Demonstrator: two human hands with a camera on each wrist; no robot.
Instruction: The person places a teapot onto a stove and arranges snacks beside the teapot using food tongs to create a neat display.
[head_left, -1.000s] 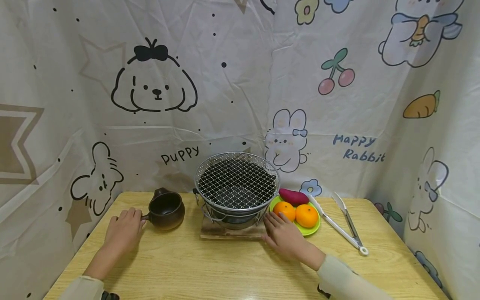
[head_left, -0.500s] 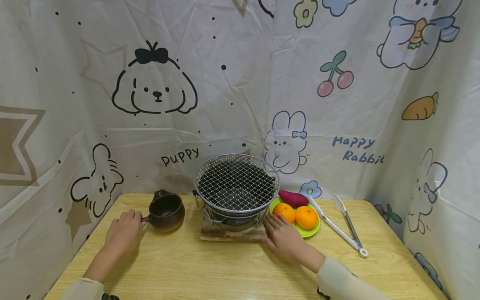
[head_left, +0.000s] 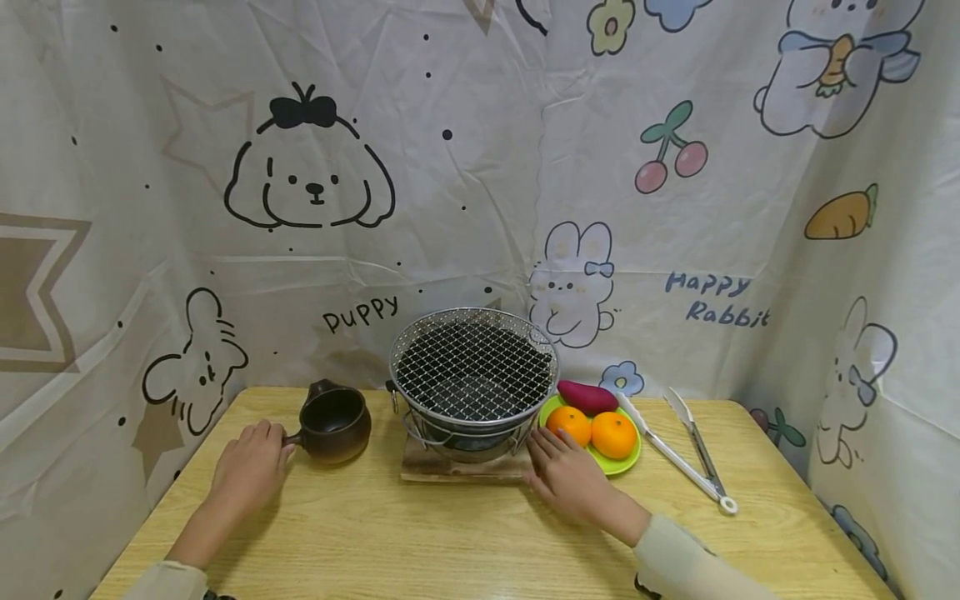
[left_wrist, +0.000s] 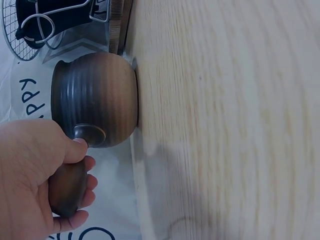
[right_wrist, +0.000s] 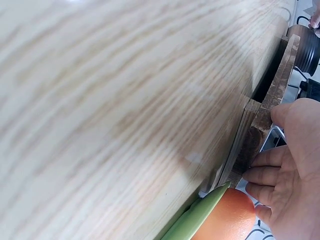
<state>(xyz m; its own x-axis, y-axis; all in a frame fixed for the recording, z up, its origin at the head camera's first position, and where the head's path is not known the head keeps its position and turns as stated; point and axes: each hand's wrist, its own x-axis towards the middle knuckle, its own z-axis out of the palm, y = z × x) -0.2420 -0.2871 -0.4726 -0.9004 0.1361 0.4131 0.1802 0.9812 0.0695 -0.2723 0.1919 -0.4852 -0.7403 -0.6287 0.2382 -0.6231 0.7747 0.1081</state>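
My left hand [head_left: 249,468] grips the handle of a dark brown saucepan [head_left: 341,435], which stands on the table at the left. In the left wrist view, thumb and fingers wrap the stubby handle [left_wrist: 69,187]. At the middle sits a round tabletop grill [head_left: 474,375] with a wire mesh top, raised on a wooden board [head_left: 465,472]. My right hand [head_left: 572,483] rests at the board's right corner, fingers fairly straight; the right wrist view has thumb and fingertips touching the board [right_wrist: 260,127]. Beside them, a green plate [head_left: 624,465] bears two oranges [head_left: 613,434] and a purple sweet potato [head_left: 588,397].
White-handled tongs [head_left: 716,486] lie spread on the right of the wooden table [head_left: 420,542]. A printed cloth [head_left: 465,167] hangs behind the table and along both sides. The plate stands close against the grill's right side.
The head view shifts very slightly. Both hands, the saucepan, the grill and the plate keep their places.
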